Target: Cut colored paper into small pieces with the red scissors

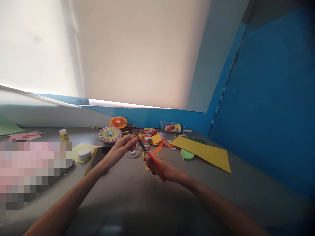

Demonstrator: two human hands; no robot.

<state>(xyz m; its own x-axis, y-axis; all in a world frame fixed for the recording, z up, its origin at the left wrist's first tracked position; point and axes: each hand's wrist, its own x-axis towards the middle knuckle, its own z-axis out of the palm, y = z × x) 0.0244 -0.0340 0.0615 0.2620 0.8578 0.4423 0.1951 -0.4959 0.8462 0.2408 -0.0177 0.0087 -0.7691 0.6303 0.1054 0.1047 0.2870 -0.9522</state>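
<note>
While a big pale blind (142,49) hung beside a blue wall (268,91), a grey table (123,200) spread out below. A long yellow sheet (204,152) lay to the right, a messy heap of paper bits (155,139) sat at the back, and a dark phone (98,158) lay near the left arm. The left hand (123,146) had its fingers bent in near the thumb, but I could not tell if they pinched anything. The right hand (166,166) was curled around the red handles of the scissors (153,159) — these looked light, hard and stiff, and maybe a bit smooth. The handles seemed the best place to hold, since the blades looked sharp. So the scissors were in the right hand, with the blades pointing up and away, just beside the left fingertips; I could not tell if they touched. Smallest was a yellow scrap (147,169) by the right fingers — it looked thin and easy to bend.
</note>
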